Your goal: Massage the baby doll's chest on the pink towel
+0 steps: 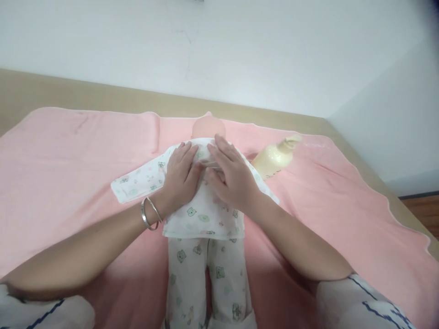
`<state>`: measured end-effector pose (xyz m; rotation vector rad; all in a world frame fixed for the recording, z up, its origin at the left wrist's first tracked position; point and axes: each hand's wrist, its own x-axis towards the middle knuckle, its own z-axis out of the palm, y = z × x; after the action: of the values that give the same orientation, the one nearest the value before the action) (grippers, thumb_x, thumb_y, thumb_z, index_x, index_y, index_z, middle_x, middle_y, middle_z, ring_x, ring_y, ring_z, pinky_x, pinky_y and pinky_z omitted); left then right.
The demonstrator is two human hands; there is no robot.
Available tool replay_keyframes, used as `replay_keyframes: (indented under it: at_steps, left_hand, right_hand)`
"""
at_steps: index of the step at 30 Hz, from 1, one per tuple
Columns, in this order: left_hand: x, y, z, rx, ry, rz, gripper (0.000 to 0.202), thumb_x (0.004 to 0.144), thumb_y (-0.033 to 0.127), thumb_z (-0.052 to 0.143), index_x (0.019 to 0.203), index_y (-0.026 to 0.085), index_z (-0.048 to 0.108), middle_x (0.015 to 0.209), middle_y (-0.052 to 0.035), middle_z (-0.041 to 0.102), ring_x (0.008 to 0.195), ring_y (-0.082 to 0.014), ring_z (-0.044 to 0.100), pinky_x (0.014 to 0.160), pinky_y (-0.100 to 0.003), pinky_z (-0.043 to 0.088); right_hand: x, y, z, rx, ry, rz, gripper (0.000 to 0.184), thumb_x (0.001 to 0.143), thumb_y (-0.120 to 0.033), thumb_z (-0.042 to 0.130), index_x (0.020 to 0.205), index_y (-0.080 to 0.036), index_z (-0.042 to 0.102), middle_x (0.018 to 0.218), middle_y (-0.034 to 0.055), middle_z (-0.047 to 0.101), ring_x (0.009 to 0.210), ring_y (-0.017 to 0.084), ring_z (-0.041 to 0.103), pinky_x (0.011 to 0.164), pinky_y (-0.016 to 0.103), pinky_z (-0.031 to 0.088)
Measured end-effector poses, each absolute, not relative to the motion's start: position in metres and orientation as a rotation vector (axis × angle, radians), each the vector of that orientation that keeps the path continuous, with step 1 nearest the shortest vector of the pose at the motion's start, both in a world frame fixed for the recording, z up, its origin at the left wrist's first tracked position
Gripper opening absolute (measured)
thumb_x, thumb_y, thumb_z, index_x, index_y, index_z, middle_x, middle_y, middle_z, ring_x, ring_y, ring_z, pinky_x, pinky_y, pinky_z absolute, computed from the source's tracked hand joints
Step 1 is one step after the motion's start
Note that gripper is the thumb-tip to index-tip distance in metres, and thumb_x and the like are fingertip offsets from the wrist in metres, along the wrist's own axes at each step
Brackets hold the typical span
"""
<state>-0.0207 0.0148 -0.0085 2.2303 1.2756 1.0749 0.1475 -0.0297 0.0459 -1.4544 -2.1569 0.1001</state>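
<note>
Left hand (181,176) and right hand (236,178) lie on the shirt (206,214), fingers (224,151) extended, released. Fabric appears light, soft, easily creased; hem (204,236) probably offers the best hold.

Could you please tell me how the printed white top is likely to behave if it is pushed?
The printed white top would probably crumple softly, as its sleeve looks like thin cloth. It may not slide freely, since the left hand and right hand rest on it.

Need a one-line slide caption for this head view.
Left hand and right hand on the printed shirt of a doll lying on a pink blanket, yellow bottle alongside.
</note>
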Motion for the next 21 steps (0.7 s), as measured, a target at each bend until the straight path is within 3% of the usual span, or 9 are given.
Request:
replay_keyframes:
  at_steps: [4,7,14,19,21]
  left_hand:
    - [-0.021,0.013,-0.007,2.232,1.288,1.055,0.063,0.104,0.055,0.023,0.144,0.015,0.049,0.156,-0.0142,0.046,0.154,-0.0300,0.031,0.129,-0.055,0.024]
    - [-0.021,0.013,-0.007,2.239,1.293,1.068,0.061,0.104,0.054,0.021,0.143,0.018,0.051,0.155,-0.0116,0.048,0.153,-0.0283,0.033,0.129,-0.053,0.025]
    - [-0.021,0.010,-0.005,2.206,1.278,1.099,0.069,0.104,0.061,0.013,0.144,0.019,0.051,0.155,-0.0117,0.048,0.152,-0.0275,0.034,0.129,-0.054,0.025]
    - [-0.021,0.012,-0.006,2.227,1.265,1.143,0.072,0.104,0.061,0.011,0.141,0.016,0.053,0.151,-0.0137,0.053,0.149,-0.0275,0.039,0.128,-0.054,0.027]
    - [-0.021,0.012,-0.006,2.226,1.261,1.143,0.071,0.104,0.061,0.012,0.141,0.016,0.052,0.151,-0.0137,0.053,0.149,-0.0275,0.039,0.128,-0.055,0.027]
  right_hand:
    - [0.144,-0.035,0.049,-1.497,-2.151,0.008,0.055,0.098,-0.026,0.034,0.150,-0.013,0.044,0.167,0.0120,0.031,0.160,0.024,0.015,0.128,0.054,0.024]
    - [0.141,-0.035,0.049,-1.538,-2.306,0.092,0.054,0.099,-0.027,0.036,0.150,-0.012,0.046,0.166,0.0129,0.032,0.159,0.028,0.019,0.129,0.057,0.017]
    - [0.148,-0.038,0.065,-1.513,-2.155,-0.077,0.058,0.098,-0.026,0.036,0.155,-0.015,0.037,0.170,0.0101,0.023,0.161,0.025,0.004,0.127,0.057,0.021]
    - [0.142,-0.035,0.051,-1.548,-2.309,0.090,0.054,0.100,-0.029,0.037,0.150,-0.012,0.046,0.167,0.0138,0.031,0.158,0.032,0.021,0.127,0.060,0.019]
    - [0.141,-0.037,0.051,-1.529,-2.286,0.080,0.052,0.100,-0.029,0.036,0.148,-0.014,0.049,0.167,0.0134,0.031,0.158,0.030,0.022,0.127,0.060,0.022]
